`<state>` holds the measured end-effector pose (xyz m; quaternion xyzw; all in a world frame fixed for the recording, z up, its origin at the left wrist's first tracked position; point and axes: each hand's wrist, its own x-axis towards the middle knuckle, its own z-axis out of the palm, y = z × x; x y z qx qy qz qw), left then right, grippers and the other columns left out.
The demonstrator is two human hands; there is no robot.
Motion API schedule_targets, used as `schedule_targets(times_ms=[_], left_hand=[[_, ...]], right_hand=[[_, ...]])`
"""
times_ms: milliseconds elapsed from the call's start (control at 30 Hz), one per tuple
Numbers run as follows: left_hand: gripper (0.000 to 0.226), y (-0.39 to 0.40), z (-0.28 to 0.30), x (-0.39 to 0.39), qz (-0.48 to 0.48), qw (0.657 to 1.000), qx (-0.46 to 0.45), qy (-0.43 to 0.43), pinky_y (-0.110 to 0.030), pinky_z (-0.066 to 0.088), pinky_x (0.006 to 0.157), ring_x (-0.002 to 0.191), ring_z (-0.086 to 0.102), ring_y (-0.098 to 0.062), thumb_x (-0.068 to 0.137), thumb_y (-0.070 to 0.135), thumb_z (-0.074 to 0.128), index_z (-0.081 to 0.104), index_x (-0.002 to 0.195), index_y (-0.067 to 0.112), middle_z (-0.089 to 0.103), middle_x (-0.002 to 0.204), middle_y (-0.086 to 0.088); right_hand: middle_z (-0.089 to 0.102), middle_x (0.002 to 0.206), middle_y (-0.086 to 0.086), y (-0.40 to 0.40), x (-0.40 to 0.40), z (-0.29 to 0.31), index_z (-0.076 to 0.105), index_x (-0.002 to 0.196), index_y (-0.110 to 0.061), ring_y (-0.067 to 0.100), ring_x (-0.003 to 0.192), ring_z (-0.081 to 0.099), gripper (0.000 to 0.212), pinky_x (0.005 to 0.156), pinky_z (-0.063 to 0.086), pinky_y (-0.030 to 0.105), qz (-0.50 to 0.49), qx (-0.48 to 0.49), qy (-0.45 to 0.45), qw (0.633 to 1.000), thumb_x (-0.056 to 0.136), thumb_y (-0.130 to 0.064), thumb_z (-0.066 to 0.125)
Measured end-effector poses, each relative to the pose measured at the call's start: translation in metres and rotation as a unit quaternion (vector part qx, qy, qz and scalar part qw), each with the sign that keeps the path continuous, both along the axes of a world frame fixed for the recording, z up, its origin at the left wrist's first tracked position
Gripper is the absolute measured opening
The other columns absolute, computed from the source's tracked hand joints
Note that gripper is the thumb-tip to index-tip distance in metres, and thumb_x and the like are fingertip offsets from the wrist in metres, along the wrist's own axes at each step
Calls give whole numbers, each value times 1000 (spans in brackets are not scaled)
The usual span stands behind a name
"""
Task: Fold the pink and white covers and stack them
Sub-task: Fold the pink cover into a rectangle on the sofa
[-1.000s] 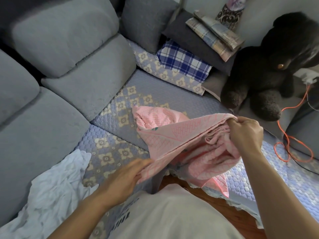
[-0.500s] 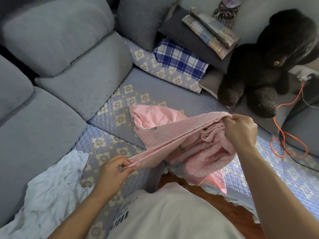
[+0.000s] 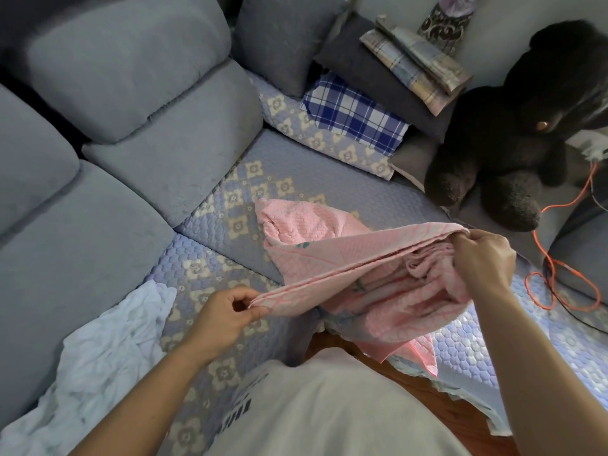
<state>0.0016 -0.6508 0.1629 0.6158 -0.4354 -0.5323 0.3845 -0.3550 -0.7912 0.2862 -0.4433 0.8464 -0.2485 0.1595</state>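
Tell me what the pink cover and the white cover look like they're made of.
Pink cover: soft quilted or woven fabric, probably cotton, matte; the stitched cell pattern shows, and it drapes loosely between the two hands. White cover: thinner, plain cloth, matte, heavily crumpled into fine wrinkles. The exact fibre can't be told for either.

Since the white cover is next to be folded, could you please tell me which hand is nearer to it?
Left. The left hand, pinching the pink cover, hangs just right of the white cover; the right hand grips the pink cover's far end, well away.
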Motion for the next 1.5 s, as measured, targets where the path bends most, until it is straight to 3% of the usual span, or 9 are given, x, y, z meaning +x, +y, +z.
schedule_targets(times_ms=[267, 500, 667, 767, 933, 1100, 1233, 1400, 1500], left_hand=[[27, -2, 1, -3, -16, 998, -49, -26, -29, 39, 68, 68, 50, -13, 75, 8, 84, 64, 62, 21, 56, 74, -3], [19, 8, 19, 12, -78, 997, -3, -13, -31, 49, 74, 79, 65, -11, 85, 15, 72, 61, 72, 24, 71, 91, 11], [21, -4, 21, 38, 144, 963, -86, -212, -20, 42, 62, 69, 55, -13, 95, 3, 61, 55, 87, 22, 63, 81, 1], [28, -11, -11, 67, -24, 947, 99, -306, -29, 50, 65, 76, 62, -16, 95, 0, 51, 60, 88, 26, 68, 92, 1], [27, -45, -2, 91, -263, 859, 240, -367, -25, 43, 59, 70, 63, -13, 96, 23, 55, 62, 71, 18, 69, 82, -3], [19, -210, 141, 93, 12, 877, 14, -480, -38, 56, 74, 89, 72, -33, 82, 20, 63, 73, 90, 5, 73, 94, -21], [25, -283, 354, 79, 287, 908, -236, -196, -32, 51, 77, 95, 62, -19, 93, 8, 50, 71, 106, 5, 66, 99, -8], [20, -322, 537, 132, 280, 845, -450, -72, -52, 62, 74, 86, 73, -32, 77, 12, 47, 64, 76, 23, 71, 86, -10], [25, -267, 587, 116, 265, 809, -507, -137, -32, 56, 64, 73, 60, -19, 88, 13, 37, 50, 71, 27, 54, 74, 5]], right_hand=[[66, 79, 12, 3, -12, -9, 71, 81, -11, 30, 79, 58, 30, 72, 38, 29, 15, 8, -5, 1000, 91, -35, 57], [70, 84, 13, 16, -26, -21, 76, 95, -18, 35, 87, 63, 22, 72, 45, 34, 107, -18, 78, 991, 91, -29, 58], [69, 83, 2, 46, -16, -38, 73, 103, -25, 29, 78, 66, 26, 67, 52, 33, 363, 66, 262, 892, 91, -30, 50], [57, 72, -8, 62, 7, -42, 59, 75, -25, 11, 70, 58, 25, 63, 47, 28, 526, 362, 236, 732, 95, -40, 54], [59, 73, -1, 39, 4, -39, 54, 71, -17, 16, 70, 52, 38, 63, 43, 31, 477, 349, 199, 782, 92, -49, 55], [71, 100, 6, -51, 51, 39, 69, 88, -19, 28, 97, 66, 42, 74, 49, 32, 388, 140, 285, 865, 94, -56, 47], [71, 94, 12, -127, 74, 208, 70, 88, -15, 32, 88, 66, 49, 72, 49, 36, 330, -99, 324, 881, 99, -53, 41], [71, 96, 19, -166, 73, 375, 68, 88, -15, 40, 90, 67, 65, 79, 57, 46, 258, -342, 381, 820, 85, -67, 29], [71, 94, 16, -163, 64, 419, 70, 86, -19, 40, 89, 66, 54, 76, 55, 44, 235, -387, 402, 796, 90, -63, 39]])
